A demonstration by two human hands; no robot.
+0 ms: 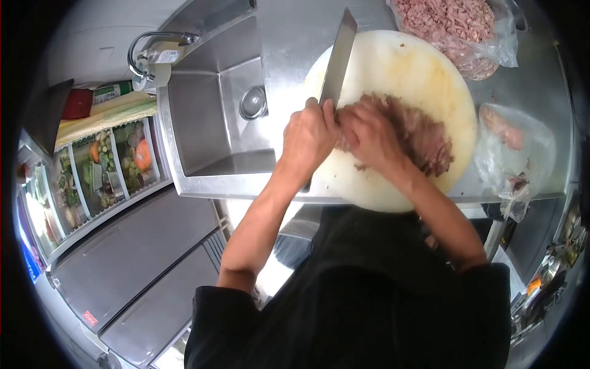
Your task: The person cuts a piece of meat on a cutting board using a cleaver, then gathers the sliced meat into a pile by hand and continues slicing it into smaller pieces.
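Note:
My left hand is wrapped around the handle of a cleaver. The broad blade points away from me over the left part of a round white cutting board. Close beside it, my right hand has its fingers curled down on the left end of a pile of sliced brown meat. Motion slightly blurs the right hand and the meat. My right fingertips and the cleaver's handle are mostly hidden. Small meat scraps lie on the board near the pile.
Left of the board is a steel sink with a curved faucet. A plastic bag of chopped meat lies behind the board. Another clear bag with meat pieces lies to the right. Vegetable bins stand far left.

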